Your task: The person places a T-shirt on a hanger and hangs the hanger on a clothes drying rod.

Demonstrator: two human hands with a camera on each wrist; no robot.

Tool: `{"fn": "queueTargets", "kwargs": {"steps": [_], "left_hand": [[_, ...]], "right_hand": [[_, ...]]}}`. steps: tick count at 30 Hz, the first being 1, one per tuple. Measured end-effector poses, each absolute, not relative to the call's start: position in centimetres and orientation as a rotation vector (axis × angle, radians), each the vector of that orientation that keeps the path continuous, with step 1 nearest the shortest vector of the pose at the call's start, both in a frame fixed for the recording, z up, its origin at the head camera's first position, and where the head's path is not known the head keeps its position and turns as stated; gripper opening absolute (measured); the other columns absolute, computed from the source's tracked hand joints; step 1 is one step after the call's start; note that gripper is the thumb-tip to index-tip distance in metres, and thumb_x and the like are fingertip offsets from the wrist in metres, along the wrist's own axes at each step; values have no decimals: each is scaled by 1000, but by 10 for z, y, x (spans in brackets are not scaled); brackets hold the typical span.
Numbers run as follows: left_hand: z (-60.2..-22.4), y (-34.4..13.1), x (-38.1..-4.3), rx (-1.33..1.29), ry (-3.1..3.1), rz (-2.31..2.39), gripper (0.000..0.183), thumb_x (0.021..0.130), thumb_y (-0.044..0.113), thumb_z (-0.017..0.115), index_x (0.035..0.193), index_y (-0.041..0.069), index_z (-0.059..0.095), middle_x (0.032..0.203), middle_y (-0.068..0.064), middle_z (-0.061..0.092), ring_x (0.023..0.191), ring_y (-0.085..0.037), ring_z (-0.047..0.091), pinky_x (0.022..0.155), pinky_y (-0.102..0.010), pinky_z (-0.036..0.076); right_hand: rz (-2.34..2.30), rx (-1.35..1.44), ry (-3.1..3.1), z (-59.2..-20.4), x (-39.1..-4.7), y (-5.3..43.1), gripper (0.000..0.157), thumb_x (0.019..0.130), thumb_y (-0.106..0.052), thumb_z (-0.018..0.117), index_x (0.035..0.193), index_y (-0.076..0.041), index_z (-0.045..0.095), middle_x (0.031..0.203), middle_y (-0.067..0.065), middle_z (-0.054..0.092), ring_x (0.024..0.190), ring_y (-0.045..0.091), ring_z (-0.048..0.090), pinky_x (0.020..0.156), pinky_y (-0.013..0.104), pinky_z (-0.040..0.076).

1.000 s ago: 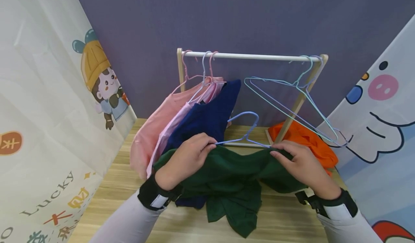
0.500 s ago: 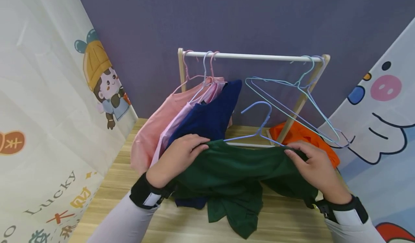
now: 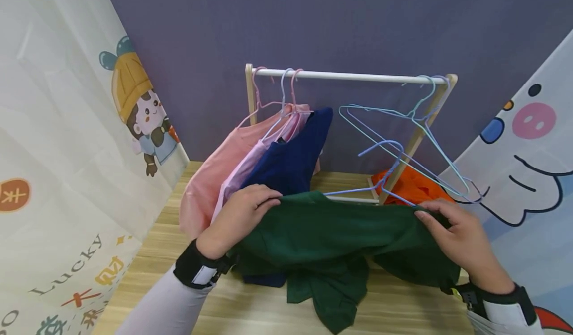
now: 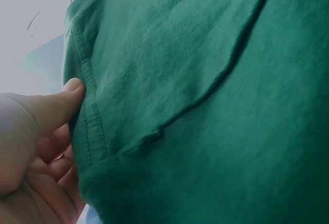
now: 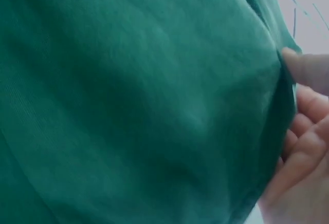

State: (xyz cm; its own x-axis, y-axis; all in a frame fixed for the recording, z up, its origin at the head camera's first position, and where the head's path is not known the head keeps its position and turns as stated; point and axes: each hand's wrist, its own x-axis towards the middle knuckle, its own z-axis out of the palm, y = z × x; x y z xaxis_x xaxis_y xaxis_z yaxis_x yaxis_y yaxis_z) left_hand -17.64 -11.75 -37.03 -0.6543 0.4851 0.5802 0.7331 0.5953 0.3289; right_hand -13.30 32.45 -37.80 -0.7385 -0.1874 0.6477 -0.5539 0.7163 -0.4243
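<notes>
A dark green shirt [image 3: 340, 225] is spread between both hands, its lower part hanging over the tabletop. My left hand [image 3: 239, 218] pinches its upper edge on the left; in the left wrist view the thumb [image 4: 74, 86] lies on a stitched band. On the right, my right hand [image 3: 463, 235] pinches the shirt's other upper corner, where one arm of a blue-purple hanger [image 3: 388, 180] meets the fingertips. The hanger's hook and sloping arms stand above the fabric, while its lower part is hidden inside the shirt. Green cloth fills most of the right wrist view, with the right thumb [image 5: 298, 62] against its edge.
Behind stands a small rack with a white rail [image 3: 349, 76]. A pink garment [image 3: 210, 181] and a navy garment [image 3: 291, 151] hang at its left, bare hangers [image 3: 414, 116] at its right. Orange cloth [image 3: 412, 183] lies by the right post on the wooden tabletop [image 3: 147, 275].
The right hand has moved right and slightly down, the left hand a little left, stretching the shirt wider. The hanger has shifted right with the right hand, its left arm sinking into the shirt.
</notes>
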Motion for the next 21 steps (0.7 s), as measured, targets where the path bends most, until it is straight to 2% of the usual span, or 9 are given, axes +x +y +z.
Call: {"fn": "queueTargets", "kwargs": {"steps": [6, 8, 13, 21], "left_hand": [[-371, -115, -177, -986, -2393, -827, 20, 96, 12, 74, 115, 12, 78, 102, 0, 77, 96, -15, 70, 95, -34, 59], [-371, -114, -177, -995, -2407, -852, 21, 96, 11, 74, 116, 12, 78, 103, 0, 77, 98, -15, 71, 96, -35, 58], [-373, -112, -179, -972, -2434, -892, 21, 96, 11, 73, 117, 11, 78, 104, -1, 77, 98, -15, 71, 97, -36, 58], [-376, -111, -180, -894, -2441, -951, 21, 98, 11, 71, 119, 11, 76, 107, -1, 76, 102, -14, 71, 98, -35, 58]], "right_hand": [[1017, 680, -2464, -379, -127, 337, 31, 86, 16, 72, 103, -9, 75, 94, -15, 71, 71, 2, 58, 63, 14, 49], [1096, 699, -2489, -379, -124, 341, 31, 88, 18, 68, 104, -8, 74, 94, -12, 71, 71, 5, 60, 62, 17, 50], [1146, 621, -2493, -379, -120, 351, 27, 88, 19, 68, 102, -3, 74, 97, -16, 72, 76, 3, 63, 67, 14, 52], [1050, 356, -2520, -364, -119, 374, 13, 91, 8, 71, 101, -1, 75, 97, -30, 69, 77, -6, 63, 67, 8, 50]]}}
